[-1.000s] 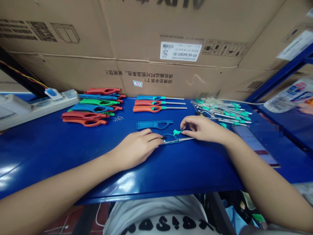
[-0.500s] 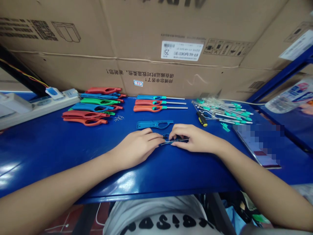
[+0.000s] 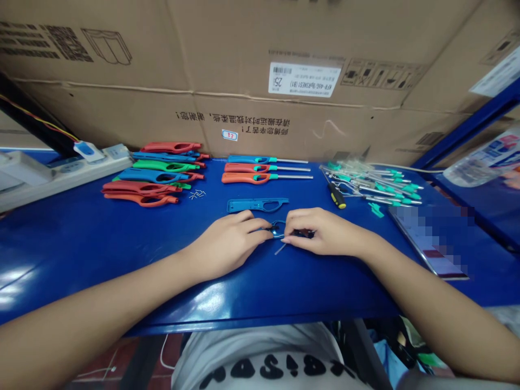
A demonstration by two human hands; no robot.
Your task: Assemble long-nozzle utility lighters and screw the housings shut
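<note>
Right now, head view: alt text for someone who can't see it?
A person's left hand holds a partly hidden blue handle piece on a blue table, while the right hand appears to pinch a thin pale strip. Beyond lie a blue handle shell, three long lighters, stacked coloured handles at left, and green-tipped metal rods at right.

Blue tbl [image 3: 252,295] – brn cardbd [image 3: 227,59] behind
</note>
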